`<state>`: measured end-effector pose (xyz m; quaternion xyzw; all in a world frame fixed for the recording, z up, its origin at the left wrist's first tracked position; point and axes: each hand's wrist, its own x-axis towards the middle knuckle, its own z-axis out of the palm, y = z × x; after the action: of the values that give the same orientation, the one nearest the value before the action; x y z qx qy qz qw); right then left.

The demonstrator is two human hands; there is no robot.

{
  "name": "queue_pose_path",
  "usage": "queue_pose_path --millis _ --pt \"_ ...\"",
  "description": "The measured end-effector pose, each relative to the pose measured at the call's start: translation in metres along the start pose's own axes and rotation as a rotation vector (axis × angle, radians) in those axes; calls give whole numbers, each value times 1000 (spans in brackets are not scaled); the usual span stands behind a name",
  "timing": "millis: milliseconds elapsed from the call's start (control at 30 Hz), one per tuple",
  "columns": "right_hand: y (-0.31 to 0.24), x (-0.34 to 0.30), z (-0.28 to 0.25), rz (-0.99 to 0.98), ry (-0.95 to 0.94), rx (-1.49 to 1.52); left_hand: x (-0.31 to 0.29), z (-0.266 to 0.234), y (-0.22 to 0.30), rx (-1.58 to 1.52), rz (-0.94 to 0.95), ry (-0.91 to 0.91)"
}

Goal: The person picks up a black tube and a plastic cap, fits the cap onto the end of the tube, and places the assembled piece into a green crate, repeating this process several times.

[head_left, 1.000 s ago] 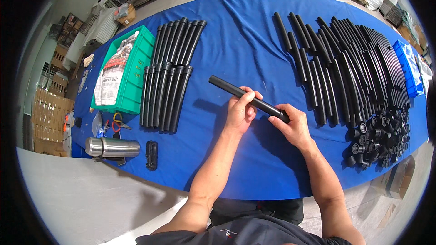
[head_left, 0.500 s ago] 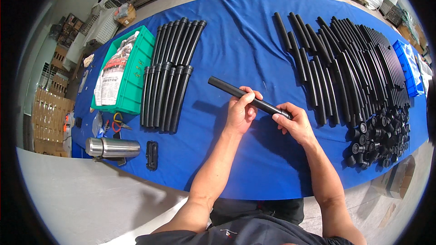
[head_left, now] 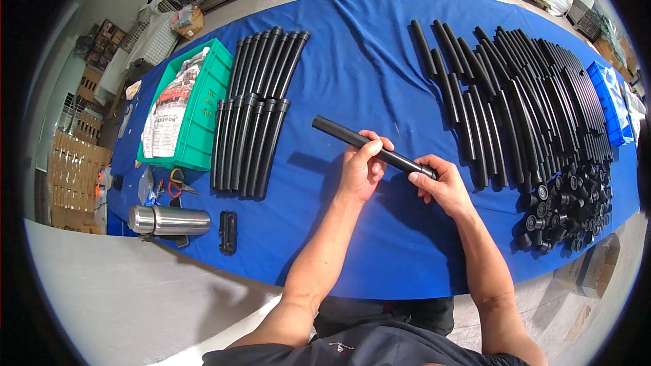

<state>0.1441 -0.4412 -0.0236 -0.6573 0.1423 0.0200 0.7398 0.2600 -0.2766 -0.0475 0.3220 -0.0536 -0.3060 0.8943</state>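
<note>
Above the middle of the blue-covered table I hold a black tube (head_left: pixel 336 131) at a slant, its bare end up and to the left. My left hand (head_left: pixel 359 171) pinches it near the middle between thumb and fingers. Around the lower right end, my right hand (head_left: pixel 446 187) is closed on a black end cap (head_left: pixel 426 171) fitted over the tube. Fingers hide part of that cap. To the left lie two rows of capped black tubes (head_left: pixel 248 141). Many uncapped black tubes (head_left: pixel 525 112) cover the right side, with a heap of loose black caps (head_left: pixel 564 211) nearer me.
A green crate (head_left: pixel 215 112) with newspaper in it stands at the left. Nearer me are orange-handled scissors (head_left: pixel 178 183), a steel flask (head_left: pixel 180 221) and a small black tray-like piece (head_left: pixel 228 232). A blue bin (head_left: pixel 610 105) borders the tubes at the far right.
Almost nothing differs. Both hands keep the same grip on the tube, and the picture has shifted very slightly.
</note>
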Motion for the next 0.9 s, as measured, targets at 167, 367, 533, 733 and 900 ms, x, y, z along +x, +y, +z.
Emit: queue_pose_path --millis 167,367,533,733,900 --pt "-3 -1 3 -14 24 -46 0 0 -1 7 10 13" --pt "-3 -3 4 -50 51 -88 -1 0 -3 -20 2 26" --pt "-3 -1 -1 -10 23 -98 -1 0 -3 -11 -7 27" --pt "2 0 3 -197 98 -283 1 -2 -2 -20 -16 50" --pt "-3 -2 4 -25 63 -89 0 -3 0 -26 -7 18"
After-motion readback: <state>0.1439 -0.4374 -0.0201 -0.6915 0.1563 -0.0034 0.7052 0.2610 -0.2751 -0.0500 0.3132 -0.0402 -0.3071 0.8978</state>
